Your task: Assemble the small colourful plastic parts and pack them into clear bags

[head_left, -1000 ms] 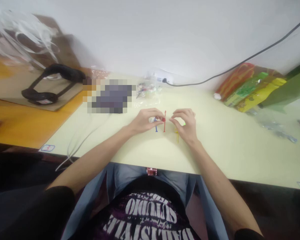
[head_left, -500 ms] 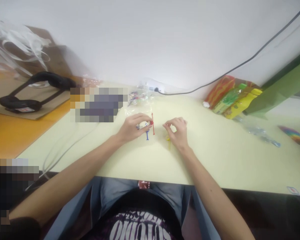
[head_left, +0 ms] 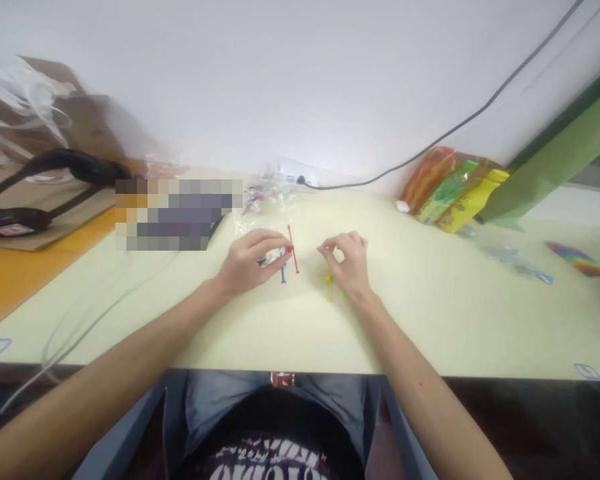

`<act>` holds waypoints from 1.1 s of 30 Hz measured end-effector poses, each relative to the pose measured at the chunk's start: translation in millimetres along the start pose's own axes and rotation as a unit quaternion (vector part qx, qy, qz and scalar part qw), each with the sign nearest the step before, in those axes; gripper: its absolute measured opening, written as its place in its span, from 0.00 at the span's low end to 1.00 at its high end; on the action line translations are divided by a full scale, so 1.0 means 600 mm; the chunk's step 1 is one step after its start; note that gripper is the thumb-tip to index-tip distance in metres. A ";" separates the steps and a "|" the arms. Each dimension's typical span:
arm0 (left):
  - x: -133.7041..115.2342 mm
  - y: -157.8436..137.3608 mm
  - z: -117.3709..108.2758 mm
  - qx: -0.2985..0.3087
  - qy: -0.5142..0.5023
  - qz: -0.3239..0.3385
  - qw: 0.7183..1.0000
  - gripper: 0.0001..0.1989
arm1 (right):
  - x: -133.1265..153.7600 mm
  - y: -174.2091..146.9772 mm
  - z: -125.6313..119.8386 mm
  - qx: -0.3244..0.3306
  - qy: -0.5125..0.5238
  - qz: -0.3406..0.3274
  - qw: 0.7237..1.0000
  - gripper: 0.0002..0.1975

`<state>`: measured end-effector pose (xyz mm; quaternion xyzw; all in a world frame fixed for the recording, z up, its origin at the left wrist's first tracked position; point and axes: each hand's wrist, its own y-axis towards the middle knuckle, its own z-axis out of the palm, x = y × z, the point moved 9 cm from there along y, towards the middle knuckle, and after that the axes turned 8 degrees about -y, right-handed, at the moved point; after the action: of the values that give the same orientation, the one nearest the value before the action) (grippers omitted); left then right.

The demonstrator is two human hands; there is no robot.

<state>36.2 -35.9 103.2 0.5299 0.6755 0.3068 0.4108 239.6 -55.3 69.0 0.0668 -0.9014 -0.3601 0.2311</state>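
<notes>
My left hand [head_left: 243, 265] is closed in a pinch on a thin red plastic stick [head_left: 294, 259] with a pointed tip at the top and a small crosspiece at the bottom. The stick stands slightly tilted beside the fingertips. Just under those fingers is a small blue stick-like piece [head_left: 283, 274], partly hidden by the hand. To the right, my right hand [head_left: 351, 263] has thumb and forefinger pressed together; whatever may be between them is too small to make out. Below it on the table lies a yellow stick-like piece [head_left: 329, 288], near the wrist.
A clear plastic bag with small coloured pieces [head_left: 263, 197] lies behind my left hand. Snack packets [head_left: 460, 190] and a crumpled clear wrapper [head_left: 517, 260] are at right. A black-framed object [head_left: 60, 183] rests on cardboard at left. Cables [head_left: 80, 327] cross the table's left side.
The view has swung a little to the right, so things appear farther left. The red stick leans slightly more. Both hands keep nearly the same pose, still apart.
</notes>
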 end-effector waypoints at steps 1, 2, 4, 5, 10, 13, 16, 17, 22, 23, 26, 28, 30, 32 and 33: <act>-0.002 -0.001 -0.004 -0.011 0.005 0.003 1.000 0.14 | 0.001 0.000 0.000 -0.003 0.000 -0.003 1.000 0.07; -0.003 -0.002 -0.008 -0.022 0.010 0.006 1.000 0.15 | 0.003 0.000 -0.001 -0.006 0.002 -0.007 1.000 0.07; -0.003 -0.004 -0.015 -0.042 0.024 0.009 0.999 0.16 | 0.006 0.000 -0.001 -0.012 0.004 -0.013 1.000 0.07; -0.003 -0.004 -0.018 -0.051 0.031 0.009 0.998 0.16 | 0.007 0.000 -0.001 -0.013 0.005 -0.014 1.000 0.07; -0.007 -0.007 -0.023 -0.072 0.059 0.034 0.995 0.18 | 0.004 0.000 0.004 -0.001 0.005 -0.004 1.000 0.07; -0.012 -0.012 -0.023 -0.078 0.066 0.053 0.993 0.18 | 0.001 0.000 0.004 0.002 0.005 -0.002 1.000 0.07; -0.011 -0.015 -0.019 -0.073 0.073 0.054 0.993 0.17 | -0.005 0.000 0.005 0.005 0.004 0.006 1.000 0.07; -0.010 -0.016 -0.017 -0.068 0.075 0.052 0.993 0.17 | -0.007 0.000 0.005 0.007 0.005 0.007 1.000 0.07; 0.000 -0.021 -0.008 -0.048 0.076 0.030 0.995 0.15 | -0.008 0.000 0.004 0.017 0.004 0.010 1.000 0.07; -0.001 -0.022 -0.007 -0.046 0.074 0.027 0.996 0.14 | -0.007 0.001 0.003 0.018 0.004 0.010 1.000 0.07; -0.008 -0.021 -0.003 -0.036 0.057 0.025 0.997 0.16 | -0.006 0.002 0.002 0.019 0.005 0.009 1.000 0.07; -0.017 -0.018 0.001 -0.021 0.049 0.024 0.998 0.18 | -0.006 0.003 0.002 0.017 0.005 0.008 1.000 0.07; -0.023 -0.014 0.009 0.009 0.045 0.018 0.999 0.17 | -0.005 0.003 0.002 0.014 0.006 0.002 1.000 0.07; -0.026 -0.012 0.021 0.050 0.040 0.011 0.998 0.16 | -0.004 0.003 0.002 0.011 0.005 -0.003 1.000 0.07; -0.027 -0.011 0.027 0.070 0.036 0.008 0.997 0.15 | -0.004 0.003 0.002 0.011 0.004 -0.003 1.000 0.07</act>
<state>48.8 -53.3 93.7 0.5517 0.7051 0.2809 0.3458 241.2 -52.7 68.6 0.0735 -0.9040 -0.3506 0.2333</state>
